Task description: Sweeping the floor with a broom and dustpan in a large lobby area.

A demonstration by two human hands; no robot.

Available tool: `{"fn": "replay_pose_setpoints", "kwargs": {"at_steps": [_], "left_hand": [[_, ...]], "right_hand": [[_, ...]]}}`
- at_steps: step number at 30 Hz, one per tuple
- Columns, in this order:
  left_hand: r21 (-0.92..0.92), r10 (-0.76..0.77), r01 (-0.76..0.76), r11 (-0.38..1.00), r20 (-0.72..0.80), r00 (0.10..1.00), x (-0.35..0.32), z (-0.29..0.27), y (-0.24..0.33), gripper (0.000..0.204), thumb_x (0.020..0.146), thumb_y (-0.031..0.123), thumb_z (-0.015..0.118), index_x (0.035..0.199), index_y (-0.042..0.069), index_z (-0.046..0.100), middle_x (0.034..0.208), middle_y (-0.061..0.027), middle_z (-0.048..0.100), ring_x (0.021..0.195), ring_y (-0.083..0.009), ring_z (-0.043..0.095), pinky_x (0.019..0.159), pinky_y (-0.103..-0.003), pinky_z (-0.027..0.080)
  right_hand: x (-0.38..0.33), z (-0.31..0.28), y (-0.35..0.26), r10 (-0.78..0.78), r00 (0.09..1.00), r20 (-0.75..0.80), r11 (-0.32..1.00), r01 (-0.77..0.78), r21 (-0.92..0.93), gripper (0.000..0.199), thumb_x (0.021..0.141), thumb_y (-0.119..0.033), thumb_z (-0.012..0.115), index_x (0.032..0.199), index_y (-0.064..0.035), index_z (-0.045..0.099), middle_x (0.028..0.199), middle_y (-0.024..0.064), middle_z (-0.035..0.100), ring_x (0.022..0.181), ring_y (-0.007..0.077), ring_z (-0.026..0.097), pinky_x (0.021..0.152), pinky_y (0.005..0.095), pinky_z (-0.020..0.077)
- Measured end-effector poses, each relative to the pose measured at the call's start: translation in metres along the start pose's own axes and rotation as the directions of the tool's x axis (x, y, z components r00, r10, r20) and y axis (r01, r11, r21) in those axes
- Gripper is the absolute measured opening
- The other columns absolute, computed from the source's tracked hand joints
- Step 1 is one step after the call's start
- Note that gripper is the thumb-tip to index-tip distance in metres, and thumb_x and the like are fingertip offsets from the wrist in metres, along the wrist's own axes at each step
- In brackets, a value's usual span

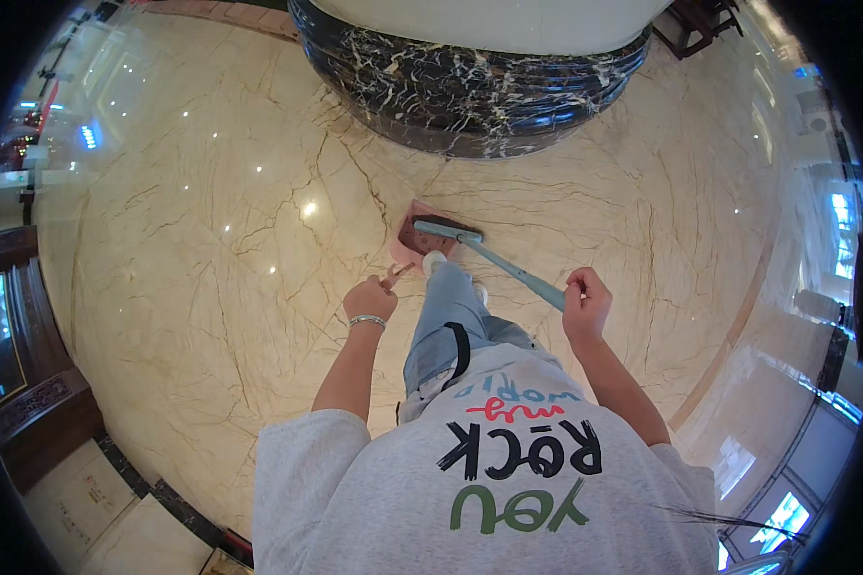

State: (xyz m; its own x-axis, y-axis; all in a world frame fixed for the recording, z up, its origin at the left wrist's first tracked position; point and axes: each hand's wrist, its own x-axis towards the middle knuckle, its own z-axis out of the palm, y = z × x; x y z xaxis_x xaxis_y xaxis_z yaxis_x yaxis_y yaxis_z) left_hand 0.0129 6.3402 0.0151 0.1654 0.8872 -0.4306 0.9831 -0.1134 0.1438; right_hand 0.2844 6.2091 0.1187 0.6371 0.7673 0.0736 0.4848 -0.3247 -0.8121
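Note:
My right hand (pixel 586 299) is closed around the light blue handle of a small broom (pixel 503 263). The broom's dark bristle head lies against the mouth of a pink dustpan (pixel 408 236) on the floor. My left hand (pixel 370 299) grips the thin end of the dustpan's handle (pixel 396 275), a bracelet on its wrist. My leg in blue jeans and a white shoe (pixel 434 261) steps forward between the two hands, just behind the dustpan.
Glossy beige marble floor (pixel 211 240) with dark veins spreads all around. A large round column base in black marble (pixel 470 86) stands just ahead. Dark wooden furniture (pixel 29 402) lines the left side. A curved floor border runs along the right.

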Motion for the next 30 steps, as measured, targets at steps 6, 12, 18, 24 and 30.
{"fn": "replay_pose_setpoints", "kwargs": {"at_steps": [6, 12, 18, 24, 30], "left_hand": [[-0.004, 0.035, -0.035, 0.999, -0.012, 0.999, 0.006, 0.001, -0.004, 0.017, 0.064, 0.023, 0.054, 0.067, 0.007, 0.056, 0.06, -0.0126, 0.057, 0.058, -0.0263, 0.056, 0.053, -0.037, 0.044], [0.014, 0.041, -0.041, 0.999, -0.034, 0.999, 0.011, 0.001, -0.004, 0.015, 0.065, 0.022, 0.054, 0.065, 0.007, 0.055, 0.058, -0.0126, 0.056, 0.055, -0.0266, 0.056, 0.05, -0.037, 0.043], [0.01, 0.051, -0.051, 0.999, 0.027, 0.998, 0.015, -0.003, -0.004, 0.018, 0.066, 0.024, 0.054, 0.07, 0.007, 0.055, 0.06, -0.0131, 0.057, 0.057, -0.0265, 0.057, 0.051, -0.037, 0.044], [-0.022, 0.039, -0.039, 0.999, 0.001, 0.999, 0.017, -0.005, -0.003, 0.016, 0.064, 0.023, 0.053, 0.067, 0.007, 0.055, 0.058, -0.0129, 0.056, 0.057, -0.0269, 0.056, 0.052, -0.038, 0.044], [-0.008, 0.049, -0.049, 0.999, 0.017, 0.999, 0.016, -0.006, -0.003, 0.018, 0.067, 0.024, 0.053, 0.07, 0.007, 0.057, 0.06, -0.0128, 0.058, 0.058, -0.0268, 0.057, 0.052, -0.037, 0.045]], "right_hand": [[0.008, 0.006, 0.001, 0.005, 1.0, -0.013, 1.0, -0.005, 0.03, 0.005, 0.062, 0.002, 0.042, 0.063, 0.0002, 0.047, 0.053, 0.0093, 0.045, 0.045, 0.015, 0.044, 0.042, 0.0249, 0.0347], [0.015, 0.012, -0.002, 0.024, 1.0, -0.014, 0.999, -0.024, 0.039, 0.007, 0.062, 0.003, 0.041, 0.064, 0.0001, 0.047, 0.053, 0.009, 0.045, 0.046, 0.0149, 0.043, 0.044, 0.0245, 0.035], [0.022, 0.018, -0.011, 0.032, 0.999, -0.006, 0.999, -0.032, 0.025, 0.006, 0.062, 0.003, 0.042, 0.064, 0.0002, 0.047, 0.053, 0.0086, 0.046, 0.046, 0.0145, 0.043, 0.044, 0.0242, 0.0351], [0.023, 0.024, -0.018, 0.031, 0.999, 0.006, 0.999, -0.032, 0.041, 0.006, 0.063, 0.003, 0.042, 0.064, 0.0003, 0.047, 0.054, 0.0086, 0.046, 0.046, 0.0144, 0.044, 0.043, 0.0238, 0.035], [0.009, 0.024, -0.016, 0.012, 1.0, -0.008, 0.999, -0.011, 0.032, 0.005, 0.063, 0.003, 0.042, 0.064, 0.0003, 0.047, 0.054, 0.0089, 0.046, 0.046, 0.0153, 0.044, 0.043, 0.0244, 0.0356]]}}
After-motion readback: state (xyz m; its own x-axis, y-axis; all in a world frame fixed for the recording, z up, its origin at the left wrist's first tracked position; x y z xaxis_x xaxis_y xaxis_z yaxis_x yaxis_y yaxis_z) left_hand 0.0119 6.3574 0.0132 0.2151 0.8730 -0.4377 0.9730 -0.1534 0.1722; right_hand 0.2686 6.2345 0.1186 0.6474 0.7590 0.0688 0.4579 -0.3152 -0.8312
